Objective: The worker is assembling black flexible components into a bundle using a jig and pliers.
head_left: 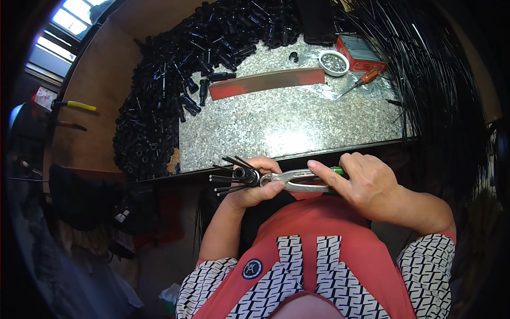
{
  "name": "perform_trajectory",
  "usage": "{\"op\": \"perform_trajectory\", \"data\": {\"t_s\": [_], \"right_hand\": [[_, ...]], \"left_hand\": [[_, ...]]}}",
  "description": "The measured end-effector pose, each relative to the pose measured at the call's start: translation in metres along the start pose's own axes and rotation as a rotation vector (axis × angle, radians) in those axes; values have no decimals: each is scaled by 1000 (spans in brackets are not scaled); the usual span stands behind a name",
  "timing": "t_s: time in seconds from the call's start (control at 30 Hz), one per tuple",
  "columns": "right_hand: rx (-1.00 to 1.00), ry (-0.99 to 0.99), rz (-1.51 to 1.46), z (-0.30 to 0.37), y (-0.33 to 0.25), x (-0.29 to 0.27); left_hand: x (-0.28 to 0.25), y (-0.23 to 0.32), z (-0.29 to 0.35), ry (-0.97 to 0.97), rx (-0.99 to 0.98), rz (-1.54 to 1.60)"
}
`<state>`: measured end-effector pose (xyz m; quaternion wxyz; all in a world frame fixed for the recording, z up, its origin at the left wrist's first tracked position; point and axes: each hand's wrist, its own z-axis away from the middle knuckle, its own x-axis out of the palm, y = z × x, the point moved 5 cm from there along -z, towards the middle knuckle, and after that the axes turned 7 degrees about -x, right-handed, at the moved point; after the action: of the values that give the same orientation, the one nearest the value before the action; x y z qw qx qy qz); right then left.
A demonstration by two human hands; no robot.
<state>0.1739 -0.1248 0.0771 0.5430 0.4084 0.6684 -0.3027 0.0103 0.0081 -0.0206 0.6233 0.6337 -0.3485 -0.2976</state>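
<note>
My left hand (254,196) is closed around a black tubular piece (242,174) with several thin black rods (226,188) sticking out to the left. In my right hand (367,186) is a pair of silver pliers (298,174) with green grips, its handles spread apart. The pliers' head meets the tubular piece close to my left thumb and fingers. My right index finger or thumb lies along the upper handle. Exactly what the jaws bite on is hidden. Both hands are held in front of the table's near edge, above my lap.
Black tubular pieces (159,101) are heaped along the table's left and back. A curved red strip (268,82) lies on the speckled tabletop (255,125). Farther right are a white bowl (346,65) of small metal bits, a red box (361,64), a screwdriver (366,77) and long black rods (419,69).
</note>
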Motion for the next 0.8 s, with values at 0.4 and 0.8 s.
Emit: {"op": "perform_trajectory", "data": {"t_s": [0.4, 0.8], "right_hand": [[397, -28, -115, 18, 68, 42], [481, 42, -1844, 20, -32, 113]], "left_hand": [[-46, 26, 0, 284, 238, 465], [-64, 52, 12, 459, 344, 1105]]}}
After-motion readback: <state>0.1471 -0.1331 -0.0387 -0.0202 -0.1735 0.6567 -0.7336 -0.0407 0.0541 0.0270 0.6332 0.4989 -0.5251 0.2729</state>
